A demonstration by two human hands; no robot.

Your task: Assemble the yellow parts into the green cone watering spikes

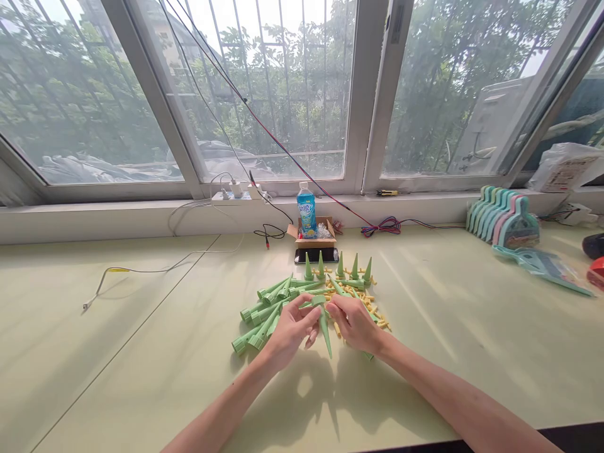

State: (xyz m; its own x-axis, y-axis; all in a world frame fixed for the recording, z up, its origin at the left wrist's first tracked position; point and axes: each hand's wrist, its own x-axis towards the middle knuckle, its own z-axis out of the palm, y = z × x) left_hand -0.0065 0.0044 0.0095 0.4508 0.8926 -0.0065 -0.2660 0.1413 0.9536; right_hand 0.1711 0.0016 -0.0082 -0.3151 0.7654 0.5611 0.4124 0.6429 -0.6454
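Bright daylight through the windows (283, 126) throws shadows across the table (165, 358).

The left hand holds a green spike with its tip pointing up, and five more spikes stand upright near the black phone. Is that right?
Not quite: the green spike in the left hand has its tip pointing down, its wide end uppermost, as the head view shows. The five upright spikes near the black phone are as you say.

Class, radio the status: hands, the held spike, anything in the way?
Left hand holding green plastic spike, tip free. Right hand beside its cap, contact unclear. Other green spikes and yellow fittings crowd close by.
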